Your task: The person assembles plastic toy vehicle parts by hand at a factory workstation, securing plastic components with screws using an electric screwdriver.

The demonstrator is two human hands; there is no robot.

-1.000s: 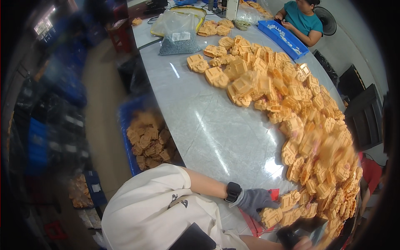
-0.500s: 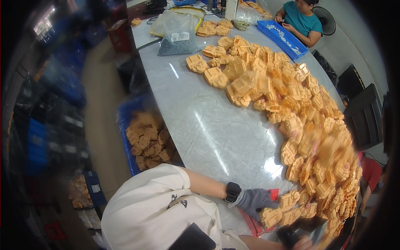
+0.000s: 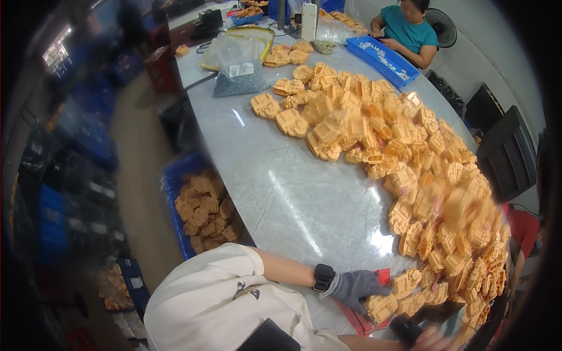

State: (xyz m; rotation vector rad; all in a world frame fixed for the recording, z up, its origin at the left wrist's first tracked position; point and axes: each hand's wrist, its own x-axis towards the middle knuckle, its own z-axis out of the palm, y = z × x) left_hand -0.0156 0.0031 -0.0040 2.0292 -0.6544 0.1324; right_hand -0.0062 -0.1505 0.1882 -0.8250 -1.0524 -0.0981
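My left hand (image 3: pixel 358 288), in a grey glove with a black watch above it on the wrist, grips the left edge of a yellow-orange moulded plastic part (image 3: pixel 380 308). Under that hand lies a red sheet or frame (image 3: pixel 355 319). Low in the view, my right hand (image 3: pixel 432 339) is bare and closed around a black, rounded, handle-like object (image 3: pixel 405 329); its exact kind is not clear. The black end reaches close to the gripped part. More plastic parts (image 3: pixel 411 303) lie directly beside both hands.
A long heap of similar parts (image 3: pixel 404 140) curves along the grey table (image 3: pixel 281 193). Farther back are a bag of grey pellets (image 3: pixel 240 79) and a blue tray (image 3: pixel 383 61) before a co-worker (image 3: pixel 413 29). A blue crate of parts (image 3: pixel 170 187) stands left of the table.
The view has shifted slightly, so the table's far end sits more to the left. My right hand and the black object are a little higher and sharper; my left hand stays at the part.
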